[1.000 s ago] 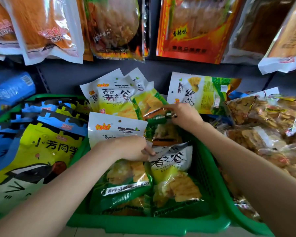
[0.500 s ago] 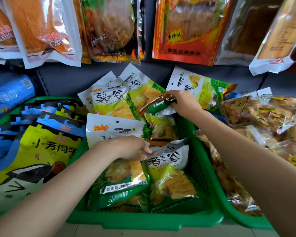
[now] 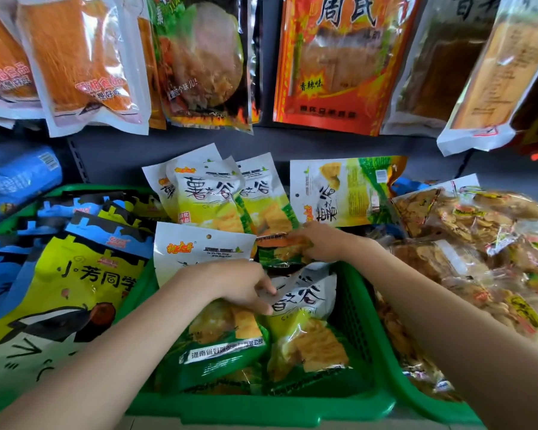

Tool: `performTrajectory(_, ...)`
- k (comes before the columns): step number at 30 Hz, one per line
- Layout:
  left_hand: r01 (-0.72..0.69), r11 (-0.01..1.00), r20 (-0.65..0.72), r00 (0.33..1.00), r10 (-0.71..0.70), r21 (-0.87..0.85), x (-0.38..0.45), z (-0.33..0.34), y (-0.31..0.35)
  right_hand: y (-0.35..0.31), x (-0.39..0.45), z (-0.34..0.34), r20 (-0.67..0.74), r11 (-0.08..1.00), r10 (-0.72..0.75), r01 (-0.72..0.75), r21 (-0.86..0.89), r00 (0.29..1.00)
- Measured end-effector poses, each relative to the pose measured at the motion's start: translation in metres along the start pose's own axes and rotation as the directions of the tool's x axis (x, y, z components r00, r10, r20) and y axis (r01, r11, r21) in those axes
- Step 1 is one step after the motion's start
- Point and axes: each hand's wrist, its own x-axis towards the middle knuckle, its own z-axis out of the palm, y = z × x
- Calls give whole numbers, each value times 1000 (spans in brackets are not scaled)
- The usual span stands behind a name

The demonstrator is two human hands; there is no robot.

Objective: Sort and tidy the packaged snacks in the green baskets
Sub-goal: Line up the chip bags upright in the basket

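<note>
A green basket (image 3: 261, 411) in the middle holds several white-and-green snack packets with yellow chips showing. My left hand (image 3: 230, 283) lies on the front-left packet (image 3: 205, 246), fingers curled over its middle and touching the neighbouring packet (image 3: 305, 305). My right hand (image 3: 326, 243) reaches to the back of the basket and pinches the lower edge of a packet (image 3: 280, 243) standing there. More of the same packets (image 3: 205, 193) lean upright at the back, and one (image 3: 342, 190) lies sideways.
A basket on the left (image 3: 13, 212) holds blue and yellow-green bags (image 3: 59, 290). A green basket on the right (image 3: 416, 398) holds clear bags of brown crisps (image 3: 479, 243). Large snack bags (image 3: 339, 63) hang above against the dark shelf wall.
My right hand moved down and back into the rear of the basket with the packet it pinches. My left hand stayed on the front-left packet. The view came closer.
</note>
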Motion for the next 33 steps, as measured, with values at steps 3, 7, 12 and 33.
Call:
performTrajectory(3, -12, 1000, -51, 999, 12, 4, -1, -1, 1, -5, -3, 3, 76, 1000, -21, 21, 9, 997)
performTrajectory(7, 17, 1000, -468, 883, -8, 15, -11, -6, -11, -10, -8, -12, 6, 999, 46, -46, -13, 999)
performTrajectory(12, 428, 903, -665, 665, -339, -33, -18, -11, -37, -10, 4, -18, -309, 953, 170, -76, 294, 936)
performTrajectory(33, -99, 884, -515, 840, -173, -458, 21, -8, -74, 1, -1, -7, -215, 975, 209, -221, -35, 954)
